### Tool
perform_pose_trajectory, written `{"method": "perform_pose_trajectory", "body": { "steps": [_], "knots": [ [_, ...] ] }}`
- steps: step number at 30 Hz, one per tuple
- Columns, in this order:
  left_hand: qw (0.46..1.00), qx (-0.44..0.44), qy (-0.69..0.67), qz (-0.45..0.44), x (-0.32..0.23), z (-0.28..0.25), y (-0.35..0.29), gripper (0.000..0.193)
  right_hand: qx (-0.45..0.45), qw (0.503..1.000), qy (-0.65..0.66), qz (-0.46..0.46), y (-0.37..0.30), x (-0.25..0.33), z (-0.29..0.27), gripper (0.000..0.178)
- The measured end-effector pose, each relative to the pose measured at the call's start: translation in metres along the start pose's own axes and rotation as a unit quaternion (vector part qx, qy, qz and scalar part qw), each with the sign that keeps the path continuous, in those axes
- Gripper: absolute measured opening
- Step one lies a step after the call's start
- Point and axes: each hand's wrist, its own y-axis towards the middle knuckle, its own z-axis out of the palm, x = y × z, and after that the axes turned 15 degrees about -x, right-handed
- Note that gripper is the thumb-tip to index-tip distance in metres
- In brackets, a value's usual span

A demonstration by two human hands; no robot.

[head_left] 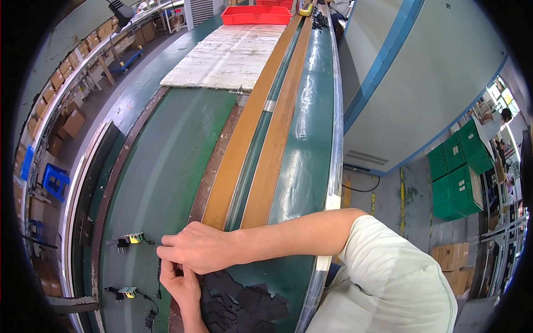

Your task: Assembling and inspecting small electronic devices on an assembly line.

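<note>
My right hand (pixel 201 247) reaches across from the right, fingers closed in a pinch on a thin black cable (pixel 151 242). Just below it, my left hand (pixel 182 286) comes up from the lower edge, its fingertips pinched against the same cable. The cable runs left to a small power adapter (pixel 133 238), its yellow and green inner parts exposed beside a black plug. More cable hangs below the fingers; the exact grip is partly hidden by my knuckles. A second opened adapter (pixel 129 292) lies nearer, its cable (pixel 150 317) bunched beside it.
Both adapters lie on a green conveyor belt (pixel 158 161). Beside my hands are black flat pieces (pixel 244 305) in a loose pile. Two brown rails (pixel 277 161) run away from me. Farther off are a white-covered surface (pixel 222 58) and red tray (pixel 255 16). A grey cabinet (pixel 427 72) stands right.
</note>
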Motion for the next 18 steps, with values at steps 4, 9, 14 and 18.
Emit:
{"method": "perform_pose_trajectory", "body": {
  "steps": [4,9,14,18],
  "knots": [
    [1.000,0.003,-0.017,-0.001,0.000,0.000,0.002,0.018,-0.002,1.000,0.001,0.008,0.001,-0.004,-0.002,0.020],
    [0.997,-0.077,-0.028,0.008,-0.002,0.006,0.000,0.018,0.018,0.998,-0.029,0.059,0.004,-0.004,0.001,0.022],
    [0.997,-0.066,-0.032,0.016,0.005,-0.002,0.006,0.017,0.006,0.995,-0.026,0.093,0.009,-0.008,-0.002,0.022],
    [0.998,-0.050,-0.046,0.008,0.018,-0.011,0.005,0.023,0.017,0.994,-0.032,0.106,0.010,-0.006,0.005,0.022]
  ]
}}
